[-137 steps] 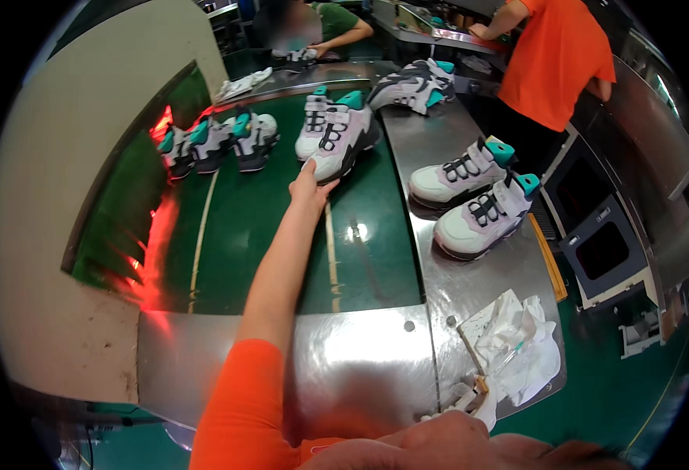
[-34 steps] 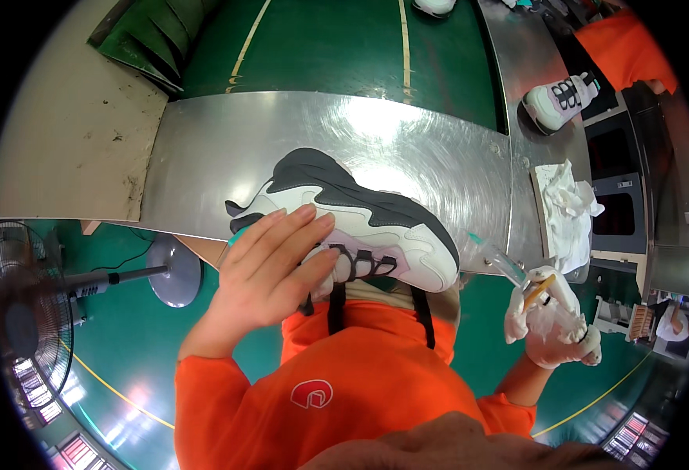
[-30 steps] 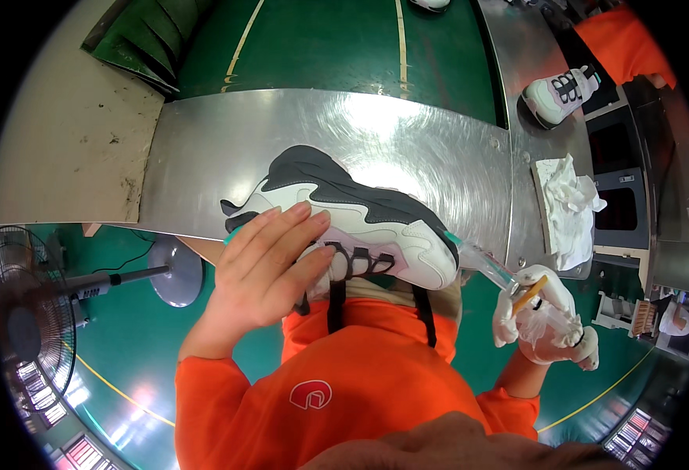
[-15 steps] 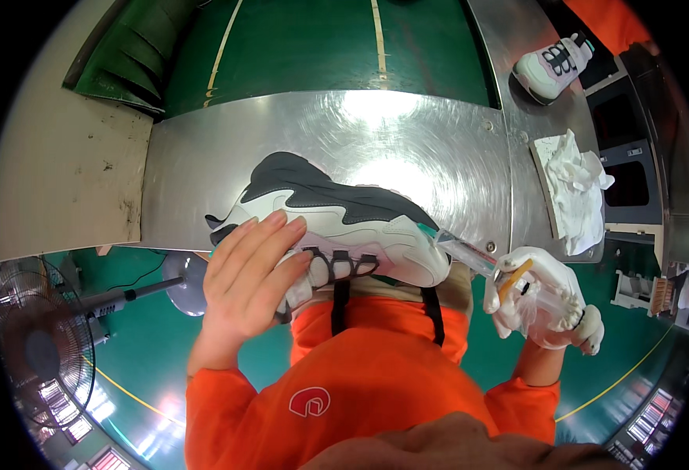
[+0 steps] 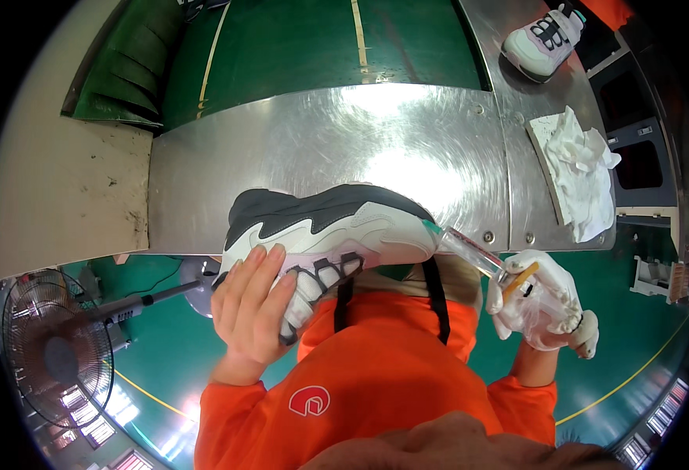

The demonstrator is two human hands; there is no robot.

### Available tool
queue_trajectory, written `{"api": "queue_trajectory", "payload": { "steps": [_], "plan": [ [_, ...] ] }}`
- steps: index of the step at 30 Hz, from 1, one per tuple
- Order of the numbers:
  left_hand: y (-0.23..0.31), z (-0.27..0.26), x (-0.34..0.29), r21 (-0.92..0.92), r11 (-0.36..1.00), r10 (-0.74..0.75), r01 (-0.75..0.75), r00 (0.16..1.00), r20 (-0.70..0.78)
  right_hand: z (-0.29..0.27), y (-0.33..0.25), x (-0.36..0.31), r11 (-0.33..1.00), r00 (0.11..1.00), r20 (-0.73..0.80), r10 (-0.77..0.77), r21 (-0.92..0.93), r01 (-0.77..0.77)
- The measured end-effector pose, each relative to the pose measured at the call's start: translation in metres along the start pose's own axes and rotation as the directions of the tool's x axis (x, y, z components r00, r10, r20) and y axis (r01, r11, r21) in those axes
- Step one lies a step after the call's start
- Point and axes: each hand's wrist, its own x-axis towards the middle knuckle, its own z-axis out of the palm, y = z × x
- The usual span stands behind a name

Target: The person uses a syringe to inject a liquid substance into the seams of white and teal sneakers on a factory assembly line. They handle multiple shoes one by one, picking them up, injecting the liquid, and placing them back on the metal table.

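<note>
A white, grey and pale-pink sneaker [image 5: 376, 235] lies tipped on its side at the near edge of the metal bench, its dark sole facing away from me. My bare left hand [image 5: 250, 305] is closed over the upper near the heel and laces, fingers on the side panel. My right hand [image 5: 540, 301], in a white glove with thin clear plastic about it, grips a clear syringe-like tube [image 5: 470, 249] with a green tip. That tip meets the shoe's toe where sole and upper join. A yellow stick [image 5: 520, 280] also sits between the gloved fingers.
The metal bench [image 5: 297, 149] borders a green conveyor belt [image 5: 297, 55]. At the right are a white board with crumpled white cloth [image 5: 583, 172] and another sneaker [image 5: 544, 43]. A cream panel [image 5: 86, 188] stands left; a fan [image 5: 58, 356] is behind it.
The shoe has turned, its heel end coming nearer to me, and my left hand has shifted slightly right with it. The tube's tip stays at the toe. The view has shifted a little.
</note>
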Motion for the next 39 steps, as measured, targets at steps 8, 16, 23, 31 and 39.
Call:
{"api": "queue_trajectory", "payload": {
  "steps": [8,16,23,31,39],
  "plan": [
    [0.006,0.005,-0.001,0.047,0.999,-0.001,0.003,0.999,-0.049,0.012,0.015,-0.02,0.986,0.989,-0.141,0.05,0.164,-0.027],
    [0.005,0.005,0.0,0.038,0.999,0.012,-0.009,0.998,-0.069,0.041,0.02,-0.032,0.984,0.935,-0.343,0.096,0.171,-0.038],
    [0.006,0.008,-0.001,0.016,1.0,0.014,-0.012,0.996,-0.089,0.046,0.025,-0.04,0.979,0.952,-0.305,0.027,0.201,0.037],
    [0.005,0.007,0.001,-0.012,1.0,0.015,-0.016,0.995,-0.098,0.058,0.018,-0.044,0.987,0.948,-0.316,0.045,0.159,0.006],
    [-0.004,-0.006,0.032,-0.095,0.995,-0.01,0.013,0.999,0.033,0.046,0.041,-0.038,0.982,0.982,-0.038,-0.187,-0.032,0.185]
  ]
}}
